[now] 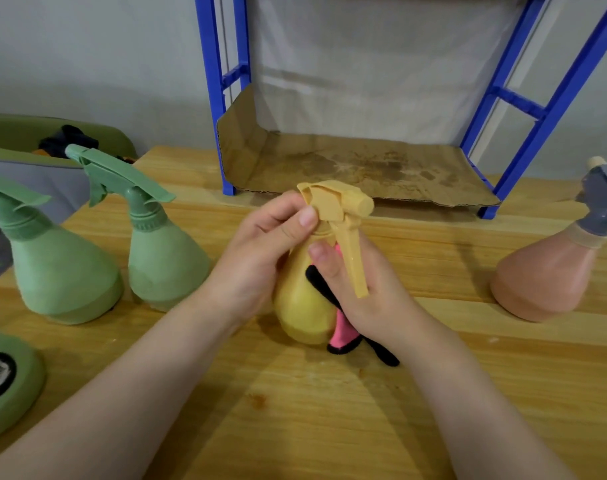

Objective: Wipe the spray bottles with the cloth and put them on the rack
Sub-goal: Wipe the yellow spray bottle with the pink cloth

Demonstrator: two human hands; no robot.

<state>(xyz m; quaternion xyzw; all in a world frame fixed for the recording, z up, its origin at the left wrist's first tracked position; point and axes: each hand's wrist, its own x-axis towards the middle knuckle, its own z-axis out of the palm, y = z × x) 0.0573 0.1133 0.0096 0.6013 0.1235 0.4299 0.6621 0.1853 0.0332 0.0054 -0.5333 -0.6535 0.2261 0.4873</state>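
A yellow spray bottle (300, 306) stands in the middle of the wooden table, tilted slightly toward me. My left hand (260, 251) grips its neck just under the tan spray head. My right hand (361, 289) presses a pink cloth with black trim (343, 336) against the bottle's right side, below the trigger. Two green spray bottles (63, 271) (161, 258) stand upright at the left. A pink spray bottle with a grey head (544, 275) stands at the right. The blue rack (226, 98) rises behind, its bottom shelf lined with stained cardboard (347, 168).
A green round object with a black-and-white centre (7, 379) lies at the table's left front edge. A green-rimmed bin (14, 133) with dark items sits behind the green bottles. The wooden table (312, 410) stretches toward me between my forearms.
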